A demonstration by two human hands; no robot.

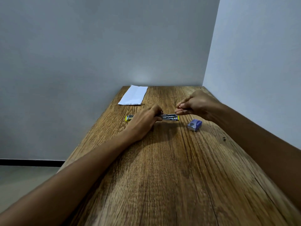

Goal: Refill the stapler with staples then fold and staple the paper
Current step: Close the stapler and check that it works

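Observation:
A yellow stapler (170, 117) lies opened flat on the wooden table (162, 168), its metal staple channel facing up. My left hand (145, 121) rests on its middle and pins it down, hiding the hinge. My right hand (193, 103) hovers just above the channel's right end with thumb and fingers pinched together; whatever sits between the fingertips is too small to make out. A small purple staple box (194, 125) lies to the right of the stapler. The white paper (133, 95) lies flat at the far left of the table.
A tiny dark piece, perhaps loose staples (224, 139), lies near the table's right edge. Grey walls close off the table at the back and right. The left edge drops off to the floor.

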